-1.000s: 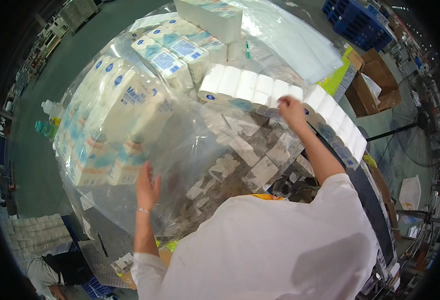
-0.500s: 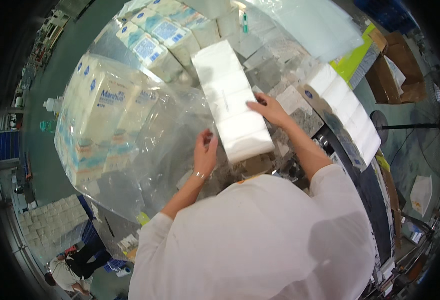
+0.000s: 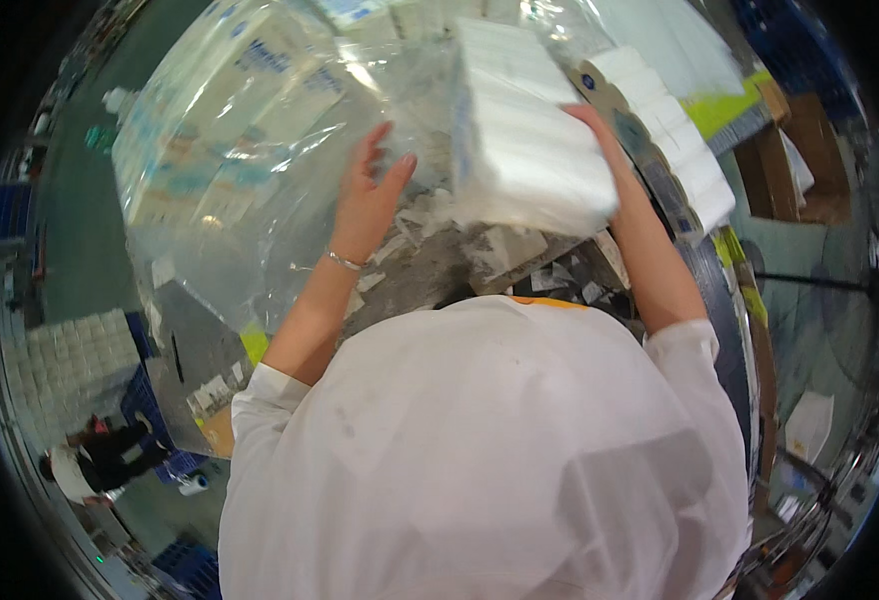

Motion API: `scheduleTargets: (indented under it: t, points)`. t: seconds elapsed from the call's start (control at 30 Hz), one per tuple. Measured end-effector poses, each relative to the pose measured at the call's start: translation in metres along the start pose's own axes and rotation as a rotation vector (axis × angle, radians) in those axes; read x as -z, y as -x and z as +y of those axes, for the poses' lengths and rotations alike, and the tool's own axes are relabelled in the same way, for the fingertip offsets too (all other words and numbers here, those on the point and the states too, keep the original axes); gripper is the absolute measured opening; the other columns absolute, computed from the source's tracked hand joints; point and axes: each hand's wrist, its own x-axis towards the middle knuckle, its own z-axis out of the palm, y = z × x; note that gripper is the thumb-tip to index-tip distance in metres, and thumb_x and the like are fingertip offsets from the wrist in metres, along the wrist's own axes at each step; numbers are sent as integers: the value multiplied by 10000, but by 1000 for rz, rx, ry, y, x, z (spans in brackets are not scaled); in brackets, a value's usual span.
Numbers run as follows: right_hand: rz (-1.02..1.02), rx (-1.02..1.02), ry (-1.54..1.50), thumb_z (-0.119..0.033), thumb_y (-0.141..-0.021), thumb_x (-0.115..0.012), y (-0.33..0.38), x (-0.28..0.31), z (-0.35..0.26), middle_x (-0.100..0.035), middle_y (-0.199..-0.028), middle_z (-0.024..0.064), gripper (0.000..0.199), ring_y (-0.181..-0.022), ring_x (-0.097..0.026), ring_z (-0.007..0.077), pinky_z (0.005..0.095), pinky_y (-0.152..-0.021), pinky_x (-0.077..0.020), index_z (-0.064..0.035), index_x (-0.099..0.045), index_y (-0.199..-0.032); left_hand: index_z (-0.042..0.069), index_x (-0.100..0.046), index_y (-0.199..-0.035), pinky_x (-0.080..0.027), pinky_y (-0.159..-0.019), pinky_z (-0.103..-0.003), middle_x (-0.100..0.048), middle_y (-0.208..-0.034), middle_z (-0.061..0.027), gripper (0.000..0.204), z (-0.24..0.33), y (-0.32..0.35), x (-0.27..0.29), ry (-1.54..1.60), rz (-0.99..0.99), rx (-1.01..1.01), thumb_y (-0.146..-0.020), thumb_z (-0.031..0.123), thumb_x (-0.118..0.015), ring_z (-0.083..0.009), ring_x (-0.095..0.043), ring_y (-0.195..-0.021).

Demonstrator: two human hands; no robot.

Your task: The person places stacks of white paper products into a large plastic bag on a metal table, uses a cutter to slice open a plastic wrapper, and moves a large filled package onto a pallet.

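A long white block of stacked tissue packs (image 3: 525, 135) is held up in front of me, tilted. My right hand (image 3: 600, 130) presses against its right side. My left hand (image 3: 368, 195), with a thin bracelet at the wrist, has its fingers spread and rests on the clear plastic bag (image 3: 260, 200) just left of the block. The bag holds several blue-and-white tissue packages (image 3: 210, 110) on its left side. My white sleeves and coat fill the lower part of the view.
A row of white tissue packs (image 3: 675, 145) runs along a conveyor at the right. Cardboard boxes (image 3: 795, 160) stand at the far right. A person (image 3: 100, 460) crouches at the lower left beside stacked white packs (image 3: 60, 360) and blue crates.
The white block has come closer and higher in view. My right hand has slid along its right side. My left hand has risen from the block's lower left onto the plastic bag.
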Motion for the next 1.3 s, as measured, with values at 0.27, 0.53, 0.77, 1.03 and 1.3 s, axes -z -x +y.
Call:
scheduleTargets:
  t: [0.27, 0.53, 0.77, 1.03, 1.3]
  points:
    - [-174, -59, 207, -303, -744, -549, 66, 79, 20, -588, -861, 84, 341, -807, -562, 174, 283, -723, -459, -69, -569, -990, 121, -183, -1368, -162, -1009, -493, -255, -1372, -136, 774, -122, 74, 149, -1668, 189, -153, -718, 157, -603, -267, -261, -1247]
    - [-594, -442, 171, -293, -710, -551, 77, -68, 48, -585, -954, 133, 488, -870, -579, 218, 300, -767, -465, -43, -501, -1126, 150, -404, -1275, -199, -1007, -436, -379, -1312, -113, 597, -116, 58, 199, -1504, -214, 389, -724, 305, -576, -233, -302, -1235]
    - [-799, -439, 258, -305, -696, -560, 44, -141, 56, -529, -1098, 182, 595, -927, -563, 258, 331, -803, -455, -7, -439, -1197, 126, -321, -1325, -168, -1041, -422, -274, -1377, -139, 690, -223, 79, 193, -1096, 80, 226, -753, 473, -491, -314, -251, -1260]
    - [-421, -413, 342, -320, -688, -574, -4, -67, 84, -529, -1006, 150, 583, -931, -529, 233, 348, -793, -448, -15, -442, -1168, 65, -516, -1006, -393, -823, -433, -538, -980, -143, 264, -222, 46, 190, -866, 308, 402, -816, 249, -518, -329, -517, -929]
    - [-597, -573, 332, -328, -686, -574, 30, -116, 72, -534, -994, 148, 590, -873, -553, 238, 337, -755, -465, -51, -427, -1186, 97, -499, -1005, -413, -786, -444, -558, -937, -154, 244, -200, 58, 211, -979, 373, 222, -827, 264, -508, -339, -550, -862]
